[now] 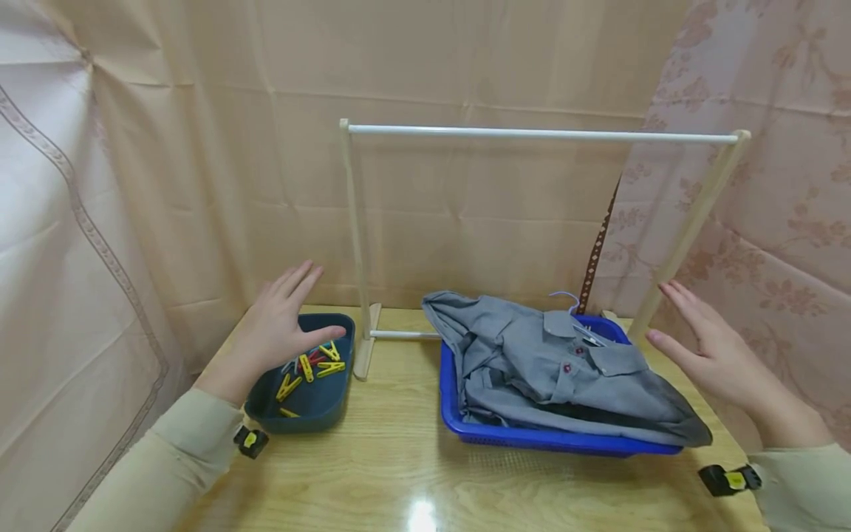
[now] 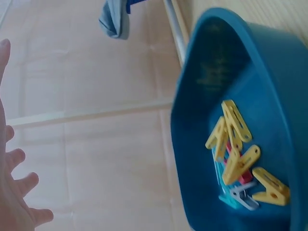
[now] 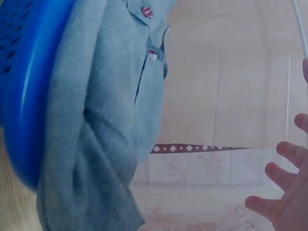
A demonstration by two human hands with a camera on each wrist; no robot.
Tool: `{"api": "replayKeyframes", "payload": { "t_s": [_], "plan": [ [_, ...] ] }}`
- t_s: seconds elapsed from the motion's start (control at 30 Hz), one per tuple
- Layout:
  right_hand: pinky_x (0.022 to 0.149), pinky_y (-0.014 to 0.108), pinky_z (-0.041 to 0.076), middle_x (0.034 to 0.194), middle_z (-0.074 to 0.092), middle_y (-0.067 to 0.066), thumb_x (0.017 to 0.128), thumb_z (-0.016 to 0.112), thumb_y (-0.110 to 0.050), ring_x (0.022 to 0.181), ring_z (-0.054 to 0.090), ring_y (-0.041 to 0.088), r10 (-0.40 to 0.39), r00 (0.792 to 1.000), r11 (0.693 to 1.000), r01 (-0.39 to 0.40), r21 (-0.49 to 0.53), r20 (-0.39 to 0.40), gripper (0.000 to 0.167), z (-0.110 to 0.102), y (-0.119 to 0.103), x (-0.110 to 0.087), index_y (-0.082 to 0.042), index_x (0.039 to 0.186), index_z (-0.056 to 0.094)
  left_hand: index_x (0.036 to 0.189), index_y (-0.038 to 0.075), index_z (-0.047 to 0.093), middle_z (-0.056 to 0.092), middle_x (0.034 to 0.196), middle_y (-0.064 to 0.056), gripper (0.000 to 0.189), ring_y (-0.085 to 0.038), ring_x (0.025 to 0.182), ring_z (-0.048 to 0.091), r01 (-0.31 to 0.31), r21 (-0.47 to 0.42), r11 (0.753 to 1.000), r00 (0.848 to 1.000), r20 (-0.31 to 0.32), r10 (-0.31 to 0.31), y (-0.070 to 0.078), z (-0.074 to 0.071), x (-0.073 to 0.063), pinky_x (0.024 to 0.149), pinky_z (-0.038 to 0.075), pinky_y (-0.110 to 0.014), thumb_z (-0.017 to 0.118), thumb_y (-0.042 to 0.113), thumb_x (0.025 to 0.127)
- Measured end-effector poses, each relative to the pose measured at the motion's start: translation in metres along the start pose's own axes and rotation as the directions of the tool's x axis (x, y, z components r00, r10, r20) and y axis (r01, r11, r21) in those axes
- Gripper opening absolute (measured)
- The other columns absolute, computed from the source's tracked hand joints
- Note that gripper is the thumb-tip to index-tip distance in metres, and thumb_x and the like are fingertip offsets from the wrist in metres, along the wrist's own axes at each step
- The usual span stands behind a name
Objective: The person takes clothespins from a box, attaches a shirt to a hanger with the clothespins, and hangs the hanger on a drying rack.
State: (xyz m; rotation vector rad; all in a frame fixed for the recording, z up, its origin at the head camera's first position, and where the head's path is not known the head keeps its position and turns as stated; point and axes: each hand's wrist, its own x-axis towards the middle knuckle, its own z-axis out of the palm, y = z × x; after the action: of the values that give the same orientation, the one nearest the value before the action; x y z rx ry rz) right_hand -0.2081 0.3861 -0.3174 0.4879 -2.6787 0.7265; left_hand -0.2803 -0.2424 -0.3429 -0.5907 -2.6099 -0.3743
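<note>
My left hand (image 1: 278, 323) hovers over the dark teal bin (image 1: 299, 423) with its fingers straight and nothing in its grasp. Inside that bin lie several clothespins (image 1: 306, 368), mostly yellow, with red, grey and teal ones visible in the left wrist view. On the other side, my right hand (image 1: 714, 355) is held in the air beside the blue basket (image 1: 532, 437), fingers extended and holding nothing. A grey buttoned shirt (image 1: 505, 347) is heaped in the basket and hangs over its rim. Behind the shirt, a light purple hanger hook (image 1: 566, 295) pokes up.
A drying rack with a white top bar (image 1: 538, 134) and wooden posts (image 1: 355, 229) stands at the back of the wooden table (image 1: 399, 458). Its lower bar (image 1: 405, 335) runs behind the basket. Beige curtains (image 1: 465, 59) enclose the back and sides.
</note>
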Motion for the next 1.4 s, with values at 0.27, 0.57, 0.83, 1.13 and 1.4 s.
{"api": "replayKeyframes", "payload": {
  "t_s": [0.27,0.57,0.83,1.13,1.4],
  "plan": [
    [0.105,0.077,0.021,0.164,0.021,0.024,0.104,0.061,-0.024,0.142,0.024,0.056,0.033,0.998,0.997,-0.03,0.067,-0.047,0.076,-0.001,-0.004,0.005,-0.026,0.165,0.016,0.164,0.019,0.024,0.021,0.168,-0.009,0.107,-0.035,0.151,0.022,0.007,-0.104,0.995,1.0,-0.02,-0.009,0.011,0.005,0.006,0.116,0.021,-0.063,0.072,0.069,0.082],
    [0.097,0.037,0.052,0.162,0.028,0.024,0.105,0.059,-0.03,0.134,0.038,0.055,0.103,0.994,0.993,-0.101,0.056,-0.036,0.074,-0.004,-0.001,0.011,-0.021,0.165,0.017,0.164,0.021,0.025,0.018,0.169,-0.003,0.1,-0.036,0.151,0.021,0.022,-0.214,0.977,1.0,-0.001,-0.022,0.025,0.009,0.013,0.115,0.023,-0.065,0.075,0.06,0.086],
    [0.087,0.08,0.037,0.156,0.033,0.031,0.106,0.055,-0.036,0.13,0.04,0.057,0.179,0.984,0.98,-0.177,0.087,-0.011,0.074,-0.005,0.001,0.014,-0.013,0.164,0.016,0.164,0.024,0.023,0.015,0.169,0.003,0.099,-0.032,0.152,0.018,0.039,-0.267,0.963,0.999,0.023,-0.034,0.038,0.014,0.019,0.115,0.022,-0.065,0.068,0.067,0.087],
    [0.069,0.007,0.043,0.148,0.044,0.033,0.106,0.055,-0.036,0.122,0.049,0.048,0.195,0.981,0.975,-0.193,0.109,-0.012,0.069,-0.007,0.007,0.013,-0.003,0.159,0.028,0.164,0.025,0.022,0.017,0.169,0.0,0.096,-0.031,0.153,0.017,0.042,-0.354,0.934,0.999,0.036,-0.031,0.053,0.022,0.026,0.115,0.022,-0.067,0.068,0.064,0.089],
    [0.067,0.013,0.051,0.142,0.048,0.034,0.106,0.058,-0.032,0.097,0.046,-0.018,0.17,0.985,0.977,-0.167,0.129,-0.014,0.062,-0.006,0.015,0.01,0.003,0.153,0.037,0.163,0.025,0.026,0.021,0.168,0.0,0.093,-0.03,0.152,0.019,0.037,-0.401,0.915,0.999,0.038,-0.024,0.062,0.033,0.032,0.114,0.024,-0.066,0.067,0.064,0.09]
  ]
}}
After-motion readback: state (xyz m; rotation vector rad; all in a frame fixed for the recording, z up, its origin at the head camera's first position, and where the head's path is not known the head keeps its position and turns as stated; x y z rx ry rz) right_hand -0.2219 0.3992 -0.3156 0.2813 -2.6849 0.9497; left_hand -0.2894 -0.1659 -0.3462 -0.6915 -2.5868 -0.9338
